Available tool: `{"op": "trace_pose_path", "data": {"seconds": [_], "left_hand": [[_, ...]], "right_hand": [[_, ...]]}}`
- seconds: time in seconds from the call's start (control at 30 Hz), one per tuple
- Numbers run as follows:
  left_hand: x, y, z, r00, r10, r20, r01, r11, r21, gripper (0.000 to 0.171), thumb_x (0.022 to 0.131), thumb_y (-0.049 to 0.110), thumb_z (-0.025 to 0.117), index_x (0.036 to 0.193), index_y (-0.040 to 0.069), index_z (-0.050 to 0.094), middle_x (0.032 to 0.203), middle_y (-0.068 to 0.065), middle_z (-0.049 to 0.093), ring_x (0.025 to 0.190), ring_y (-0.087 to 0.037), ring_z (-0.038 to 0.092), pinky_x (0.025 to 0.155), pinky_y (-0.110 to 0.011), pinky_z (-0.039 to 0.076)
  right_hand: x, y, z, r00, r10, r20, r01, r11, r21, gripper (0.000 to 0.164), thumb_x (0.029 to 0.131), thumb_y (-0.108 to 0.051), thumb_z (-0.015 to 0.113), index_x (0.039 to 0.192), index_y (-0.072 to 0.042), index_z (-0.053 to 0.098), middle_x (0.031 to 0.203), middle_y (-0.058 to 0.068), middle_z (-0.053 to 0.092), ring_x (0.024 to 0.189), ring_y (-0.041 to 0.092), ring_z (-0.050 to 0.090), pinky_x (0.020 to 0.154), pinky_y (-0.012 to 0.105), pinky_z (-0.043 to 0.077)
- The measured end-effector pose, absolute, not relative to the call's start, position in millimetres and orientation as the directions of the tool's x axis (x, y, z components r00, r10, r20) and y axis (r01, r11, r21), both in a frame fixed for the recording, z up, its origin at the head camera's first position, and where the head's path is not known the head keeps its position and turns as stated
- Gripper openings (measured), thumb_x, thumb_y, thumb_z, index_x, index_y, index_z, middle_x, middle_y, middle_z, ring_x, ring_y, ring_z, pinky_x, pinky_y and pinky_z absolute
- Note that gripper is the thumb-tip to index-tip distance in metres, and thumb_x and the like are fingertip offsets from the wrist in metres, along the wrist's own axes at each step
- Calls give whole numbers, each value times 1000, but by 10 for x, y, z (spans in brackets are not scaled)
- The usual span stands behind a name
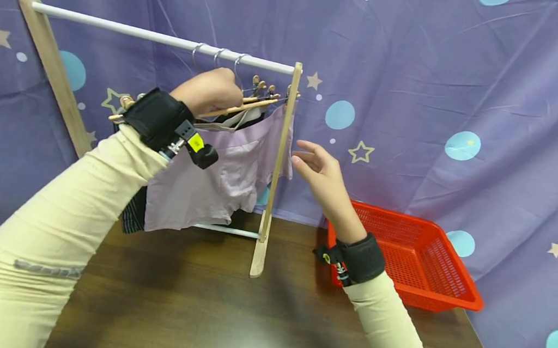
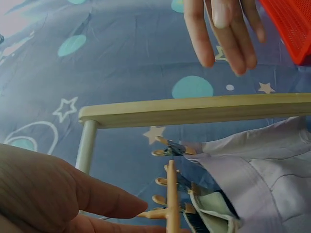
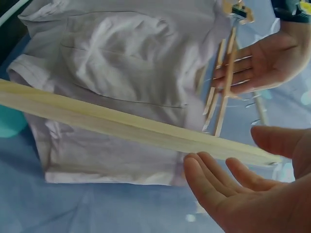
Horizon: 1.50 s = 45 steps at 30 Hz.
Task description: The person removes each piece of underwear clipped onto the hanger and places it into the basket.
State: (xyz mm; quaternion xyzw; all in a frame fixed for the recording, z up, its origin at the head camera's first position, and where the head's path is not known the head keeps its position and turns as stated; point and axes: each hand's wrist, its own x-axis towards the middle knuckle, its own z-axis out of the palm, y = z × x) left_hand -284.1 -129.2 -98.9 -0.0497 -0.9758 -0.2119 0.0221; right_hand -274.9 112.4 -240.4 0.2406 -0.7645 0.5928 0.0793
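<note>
My left hand is at the middle of the wooden clip hanger, just under the white rod. In the left wrist view its thumb and fingers pinch the hanger near the hook's base. Pale pink shorts hang from that hanger's clips, their right part passing behind the rack's wooden post. Behind them are more hangers with darker garments, partly hidden. My right hand is beside the post with its fingers loosely bent and nothing in them; the right wrist view shows its fingertips close to the post.
A red plastic basket stands on the brown table at the right, partly behind my right forearm. The rack's left post is behind my left arm. A purple curtain with stars and dots hangs at the back.
</note>
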Motion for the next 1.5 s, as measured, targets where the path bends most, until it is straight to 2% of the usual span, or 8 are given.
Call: {"op": "trace_pose_path", "data": {"seconds": [0.3, 0.57, 0.7, 0.83, 1.0, 1.1, 1.3, 1.5], "left_hand": [[-2946, -1157, -1087, -999, 29, 14, 32, 810, 586, 11, 87, 0, 42, 81, 6, 50, 62, 1, 46, 53, -10, 44, 47, -21, 36], [-3010, -1102, -1168, -998, 0, 69, 41, 809, 586, 18, 85, 1, 45, 69, 9, 49, 50, 5, 46, 44, -8, 44, 43, -20, 37], [-3058, -1072, -1203, -994, -25, 102, 37, 826, 562, 12, 83, 3, 48, 73, 9, 52, 50, 6, 50, 43, -7, 47, 42, -19, 40], [-3055, -1057, -1235, -987, -32, 158, 62, 831, 552, 13, 81, 3, 50, 70, 8, 54, 49, 5, 51, 41, -7, 46, 42, -19, 42], [-3032, -1091, -1262, -988, -34, 153, 66, 795, 603, 16, 84, 5, 50, 72, 6, 61, 47, 7, 52, 38, -5, 45, 41, -17, 42], [-3041, -1127, -1273, -989, -39, 142, 56, 793, 606, 17, 84, 5, 51, 73, 6, 63, 45, 8, 53, 38, -4, 47, 41, -17, 42], [-3098, -1188, -1285, -991, -52, 125, 35, 793, 608, 19, 87, 5, 48, 75, 7, 61, 43, 9, 54, 37, -3, 48, 41, -17, 42], [-3156, -1217, -1303, -989, -86, 118, 5, 788, 616, 23, 84, 3, 54, 66, 10, 66, 41, 11, 52, 36, -2, 45, 40, -17, 37]], "right_hand": [[-3146, 922, -2679, -892, -186, 412, -440, 149, -885, 46, 100, -3, 62, 144, 4, 51, 137, 29, 61, 128, 40, 61, 109, 48, 49], [-3313, 855, -2972, -885, -218, 411, -443, 125, -888, 46, 99, -3, 65, 142, 6, 52, 134, 30, 62, 126, 39, 61, 108, 42, 50], [-3362, 814, -3076, -885, -209, 416, -446, 119, -887, 41, 98, -3, 66, 136, 10, 56, 125, 31, 66, 107, 23, 69, 95, 26, 53], [-3394, 770, -3126, -881, -204, 427, -452, 93, -887, 37, 97, -2, 67, 130, 13, 59, 117, 32, 68, 90, 4, 65, 85, 17, 52], [-3443, 738, -3179, -868, -188, 460, -481, 92, -872, 31, 97, -1, 67, 122, 15, 62, 110, 33, 69, 84, 2, 64, 79, 16, 52], [-3484, 701, -3217, -851, -183, 491, -512, 92, -854, 28, 96, 0, 66, 119, 17, 63, 106, 35, 69, 83, 10, 67, 77, 16, 51], [-3531, 602, -3279, -830, -150, 537, -556, 135, -820, 24, 96, 2, 65, 116, 15, 64, 102, 33, 71, 95, 42, 70, 76, 19, 54], [-3522, 553, -3324, -836, -122, 535, -548, 184, -816, 25, 96, -2, 66, 117, 11, 66, 103, 28, 73, 97, 39, 71, 82, 31, 59]]}}
